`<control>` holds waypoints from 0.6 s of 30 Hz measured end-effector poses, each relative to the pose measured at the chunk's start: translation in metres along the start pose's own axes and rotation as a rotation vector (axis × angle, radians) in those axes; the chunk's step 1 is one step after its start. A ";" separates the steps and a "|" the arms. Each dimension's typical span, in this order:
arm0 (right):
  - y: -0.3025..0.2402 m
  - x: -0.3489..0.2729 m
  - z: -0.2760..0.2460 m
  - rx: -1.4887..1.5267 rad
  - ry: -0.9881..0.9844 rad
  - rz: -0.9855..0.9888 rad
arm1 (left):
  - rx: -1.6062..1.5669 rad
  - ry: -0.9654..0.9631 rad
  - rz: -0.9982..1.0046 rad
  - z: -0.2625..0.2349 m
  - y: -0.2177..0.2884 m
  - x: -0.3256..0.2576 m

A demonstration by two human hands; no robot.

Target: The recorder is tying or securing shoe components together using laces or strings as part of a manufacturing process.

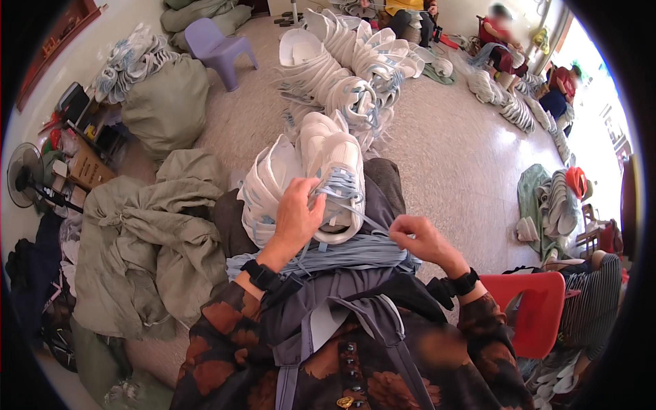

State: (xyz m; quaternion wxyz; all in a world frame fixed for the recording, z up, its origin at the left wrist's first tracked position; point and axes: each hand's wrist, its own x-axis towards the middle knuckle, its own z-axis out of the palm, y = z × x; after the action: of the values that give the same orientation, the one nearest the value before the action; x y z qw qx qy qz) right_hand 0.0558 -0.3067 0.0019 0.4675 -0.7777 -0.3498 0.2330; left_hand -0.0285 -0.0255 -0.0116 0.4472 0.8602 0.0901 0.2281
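A white shoe upper with light-blue lacing stands over my lap, its laced front toward me. My left hand is closed at the left side of its lacing, thumb and fingertips pinching a blue shoelace. From the shoe a length of blue shoelace runs out to the right, and my right hand pinches its end, apart from the shoe. Several more white uppers lean together just left of this one. Across my lap lies a thick bundle of loose blue shoelaces.
A long row of stacked white uppers stretches ahead over the floor. Olive sacks stand at left, by a purple chair and a fan. A red chair is at right. Other people sit at the far right.
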 end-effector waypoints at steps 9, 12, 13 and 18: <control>-0.039 0.012 0.035 -0.082 -0.293 -0.311 | 0.567 -0.135 0.552 0.017 0.021 0.002; -0.034 0.012 0.035 -0.086 -0.282 -0.297 | 0.681 -0.101 0.564 0.024 0.023 0.000; -0.033 0.011 0.035 -0.087 -0.283 -0.296 | 0.679 -0.101 0.563 0.028 0.023 0.001; -0.036 0.010 0.034 -0.113 -0.254 -0.236 | 0.636 -0.043 0.532 0.039 0.013 0.003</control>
State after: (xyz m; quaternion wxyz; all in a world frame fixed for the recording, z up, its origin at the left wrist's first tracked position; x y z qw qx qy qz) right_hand 0.0271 -0.2687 0.0187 0.3992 -0.7206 -0.5073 0.2529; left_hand -0.0084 -0.0606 -0.0192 0.0866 0.9533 -0.0787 0.2785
